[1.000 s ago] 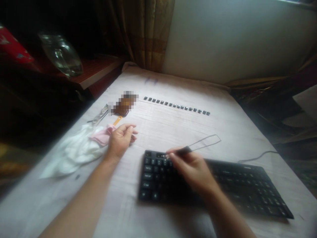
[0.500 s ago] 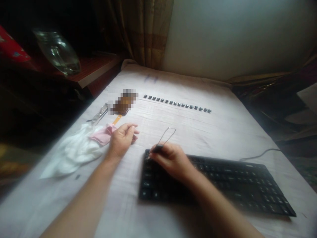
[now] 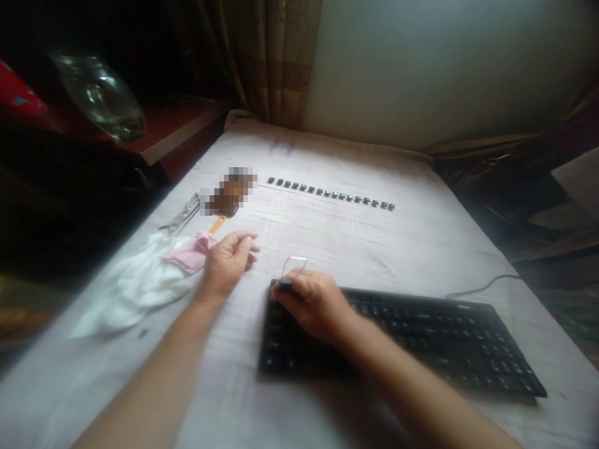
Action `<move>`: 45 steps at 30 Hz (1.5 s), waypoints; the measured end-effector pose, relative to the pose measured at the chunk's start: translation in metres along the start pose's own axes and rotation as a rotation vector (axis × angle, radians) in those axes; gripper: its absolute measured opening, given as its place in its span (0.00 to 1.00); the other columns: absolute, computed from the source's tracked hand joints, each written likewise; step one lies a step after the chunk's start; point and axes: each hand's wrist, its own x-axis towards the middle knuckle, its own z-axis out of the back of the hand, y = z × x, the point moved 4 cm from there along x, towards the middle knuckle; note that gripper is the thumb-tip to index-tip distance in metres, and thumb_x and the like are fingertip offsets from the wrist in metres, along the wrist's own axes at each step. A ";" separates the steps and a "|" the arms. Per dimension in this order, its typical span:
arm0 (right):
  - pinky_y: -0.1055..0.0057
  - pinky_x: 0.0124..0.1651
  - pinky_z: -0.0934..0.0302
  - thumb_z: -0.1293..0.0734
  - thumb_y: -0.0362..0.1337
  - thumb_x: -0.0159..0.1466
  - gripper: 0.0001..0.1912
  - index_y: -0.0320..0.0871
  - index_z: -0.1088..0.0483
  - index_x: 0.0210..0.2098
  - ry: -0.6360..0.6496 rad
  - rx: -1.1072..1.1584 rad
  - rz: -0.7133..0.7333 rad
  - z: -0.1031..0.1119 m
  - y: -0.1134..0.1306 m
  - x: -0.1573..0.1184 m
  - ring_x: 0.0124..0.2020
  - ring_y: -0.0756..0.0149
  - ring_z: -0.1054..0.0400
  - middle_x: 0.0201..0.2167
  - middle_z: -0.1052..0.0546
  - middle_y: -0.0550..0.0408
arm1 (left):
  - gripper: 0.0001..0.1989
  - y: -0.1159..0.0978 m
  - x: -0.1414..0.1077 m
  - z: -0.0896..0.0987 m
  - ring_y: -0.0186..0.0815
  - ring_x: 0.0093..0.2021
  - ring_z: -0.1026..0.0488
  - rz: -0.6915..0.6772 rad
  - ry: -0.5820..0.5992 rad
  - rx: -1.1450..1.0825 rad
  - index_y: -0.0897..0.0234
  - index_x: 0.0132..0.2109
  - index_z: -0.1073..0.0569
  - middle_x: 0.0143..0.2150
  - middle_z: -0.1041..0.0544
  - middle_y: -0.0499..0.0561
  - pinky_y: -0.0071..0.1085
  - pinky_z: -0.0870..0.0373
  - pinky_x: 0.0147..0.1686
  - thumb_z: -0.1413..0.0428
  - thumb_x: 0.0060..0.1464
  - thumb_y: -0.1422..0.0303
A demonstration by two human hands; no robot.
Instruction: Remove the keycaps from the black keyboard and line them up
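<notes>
I record my right hand (image 3: 321,305) with its grip pinching the black handle of the wire keycap puller (image 3: 285,285) at the far left corner of the keyboard (image 3: 449,343), the wire loop standing out beyond the fingers on the far side. From that grip the keyboard's long axis runs off to the right, its right end slanting somewhat nearer to me; contact between tool and keys is hidden by the fingers. My left hand (image 3: 227,262), loosely curled with nothing visible in it, lies left of that corner, apart from the keyboard, leaving the right hand nearer.
</notes>
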 end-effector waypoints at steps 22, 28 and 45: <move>0.73 0.31 0.39 0.31 0.35 0.63 0.10 0.43 0.28 0.25 0.076 -0.222 0.003 -0.004 0.003 0.004 0.26 0.67 0.29 0.24 0.23 0.54 | 0.17 0.003 -0.002 -0.003 0.31 0.26 0.24 -0.020 0.027 0.047 0.65 0.43 0.23 0.31 0.20 0.51 0.26 0.26 0.27 0.45 0.54 0.56; 0.73 0.29 0.42 0.30 0.39 0.63 0.11 0.44 0.28 0.25 0.172 -0.470 0.064 0.000 0.016 0.015 0.29 0.65 0.31 0.27 0.23 0.53 | 0.16 -0.002 -0.005 -0.004 0.38 0.33 0.21 -0.138 0.099 0.197 0.63 0.44 0.22 0.33 0.18 0.52 0.33 0.24 0.37 0.45 0.55 0.57; 0.73 0.29 0.35 0.39 0.41 0.67 0.14 0.45 0.27 0.30 -0.112 0.181 -0.068 0.008 -0.005 -0.002 0.23 0.67 0.27 0.23 0.21 0.56 | 0.10 -0.008 -0.018 -0.026 0.46 0.59 0.32 -0.464 0.495 0.456 0.53 0.36 0.19 0.49 0.19 0.49 0.50 0.47 0.63 0.45 0.55 0.59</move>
